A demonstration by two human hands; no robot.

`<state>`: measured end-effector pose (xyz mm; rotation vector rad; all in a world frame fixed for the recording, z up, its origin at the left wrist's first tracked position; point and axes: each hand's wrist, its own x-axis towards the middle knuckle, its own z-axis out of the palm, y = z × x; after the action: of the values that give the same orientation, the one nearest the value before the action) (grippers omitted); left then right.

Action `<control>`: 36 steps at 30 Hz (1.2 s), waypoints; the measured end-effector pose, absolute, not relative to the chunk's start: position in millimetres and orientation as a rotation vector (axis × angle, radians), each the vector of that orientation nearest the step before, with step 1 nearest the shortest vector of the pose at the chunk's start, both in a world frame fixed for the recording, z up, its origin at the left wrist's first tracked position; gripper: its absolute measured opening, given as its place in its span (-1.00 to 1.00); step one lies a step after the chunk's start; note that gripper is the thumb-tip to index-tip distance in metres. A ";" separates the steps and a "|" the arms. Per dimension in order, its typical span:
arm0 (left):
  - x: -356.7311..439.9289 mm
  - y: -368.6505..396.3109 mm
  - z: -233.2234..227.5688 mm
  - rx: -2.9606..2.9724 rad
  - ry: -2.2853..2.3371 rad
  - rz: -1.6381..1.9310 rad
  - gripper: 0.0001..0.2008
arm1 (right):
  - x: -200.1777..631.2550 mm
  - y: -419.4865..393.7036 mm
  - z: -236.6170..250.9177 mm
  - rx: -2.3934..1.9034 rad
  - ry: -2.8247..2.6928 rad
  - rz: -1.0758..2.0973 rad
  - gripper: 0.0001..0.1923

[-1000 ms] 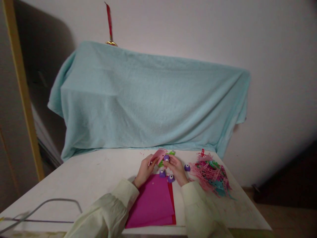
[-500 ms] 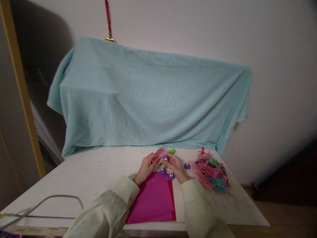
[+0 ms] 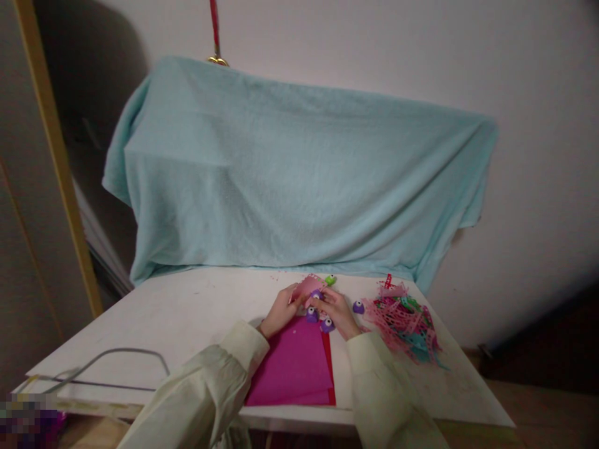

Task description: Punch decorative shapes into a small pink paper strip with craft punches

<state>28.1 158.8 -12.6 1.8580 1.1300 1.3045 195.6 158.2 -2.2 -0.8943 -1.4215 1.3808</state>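
My left hand (image 3: 281, 310) grips a small piece of pink paper (image 3: 306, 288) with holes along its edge. Close to its right side, my right hand (image 3: 337, 310) is closed on a small purple paper punch (image 3: 316, 294) with a white, eye-like spot, held at the pink sheet. Below the fingers are two similar purple punches, the left one (image 3: 311, 315) and the right one (image 3: 327, 324). A green punch (image 3: 330, 280) sits just beyond the right hand, and another purple punch (image 3: 358, 306) lies to its right. Magenta sheets (image 3: 292, 365) lie beneath my wrists, over a red sheet (image 3: 331, 374).
A heap of cut, perforated paper strips (image 3: 402, 327) in pink, teal and green covers the table's right part. Behind the white table (image 3: 196, 312) hangs a light blue cloth (image 3: 299, 174). A grey bent metal bar (image 3: 121, 350) is at the front left edge.
The view has shifted slightly, moving the scene a little right and up. Both hands keep hold of the pink paper and purple punch in nearly the same pose.
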 end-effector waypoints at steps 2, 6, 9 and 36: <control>28.2 159.5 -13.8 1.881 1.140 1.277 -0.65 | 195.1 157.7 -1.6 -0.895 -1.411 1.387 -0.72; 28.4 161.4 -17.3 1.897 1.138 1.239 -0.66 | 194.7 156.9 -2.3 -0.907 -1.409 1.405 -0.70; 28.0 162.4 -19.5 1.895 1.131 1.231 -0.66 | 194.6 157.5 -4.7 -0.916 -1.408 1.399 -0.69; 33.0 159.1 -23.4 1.659 1.102 1.088 -0.54 | 195.2 148.0 8.8 -0.927 -1.385 1.346 -0.70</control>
<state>33.0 159.1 -23.4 1.6586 1.1016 1.0885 195.2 148.0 8.8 -0.9269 -1.3849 1.3459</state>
